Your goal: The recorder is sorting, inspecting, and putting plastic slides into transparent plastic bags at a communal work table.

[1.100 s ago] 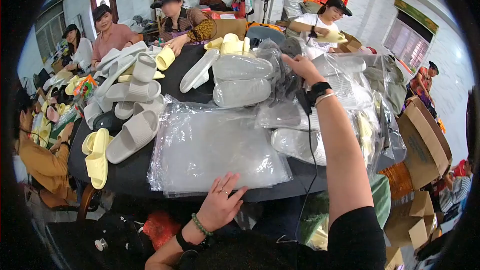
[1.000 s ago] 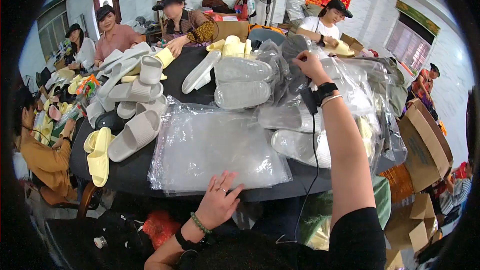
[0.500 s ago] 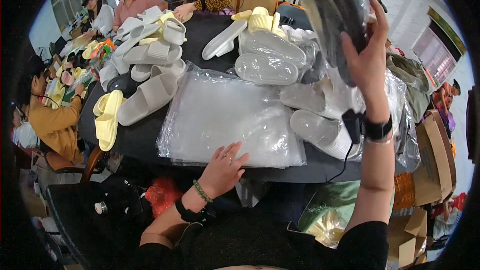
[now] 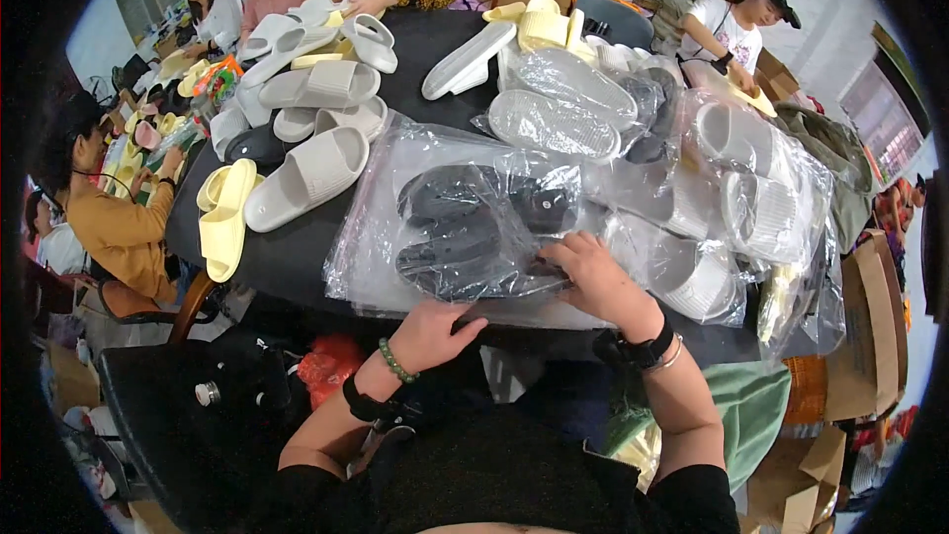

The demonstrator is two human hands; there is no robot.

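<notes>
A pair of black slippers (image 4: 450, 252) in a clear plastic bag lies flat on a stack of clear plastic bags (image 4: 368, 222) at the table's front. My right hand (image 4: 605, 285) has its fingers closed on the right end of the slippers' bag. At the near edge of the stack is my left hand (image 4: 430, 336), thumb stretched apart from the fingers; its fingertips are partly hidden by plastic. Bagged grey slippers (image 4: 682, 277) lie just right of my right hand. A loose grey slipper (image 4: 308, 178) and a yellow pair (image 4: 227, 218) rest to the left.
More grey slippers (image 4: 321, 84) are heaped at the far left of the black table (image 4: 415, 49), with yellow ones (image 4: 544, 25) at the back. Bagged slippers (image 4: 568, 89) cover the right side. Several people work around. Cardboard boxes (image 4: 865, 326) stand at right.
The bagged black slippers, held up at the right by my right hand, have come down onto the bag stack. My left hand has drawn down to the stack's near edge.
</notes>
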